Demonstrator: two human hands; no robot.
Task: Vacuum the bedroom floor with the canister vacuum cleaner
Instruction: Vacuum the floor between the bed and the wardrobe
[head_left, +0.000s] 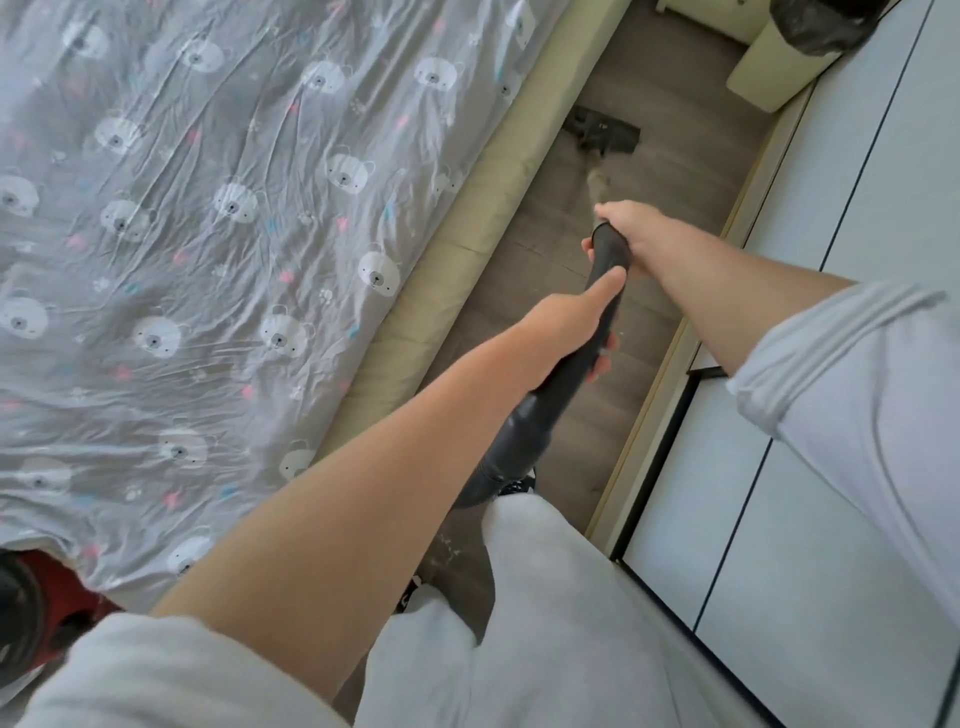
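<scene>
- The left hand (569, 322) is wrapping its fingers (605, 358) around the black handle (597, 332), thumb lying along the top.
- The right hand (626, 228) is gripping the handle's far end, forearm reaching forward, sleeve pushed up.

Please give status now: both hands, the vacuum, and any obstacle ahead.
Left hand and right hand both gripping vacuum handle. Floor head down on floor strip beside bed. Bin ahead by the wall.
</scene>
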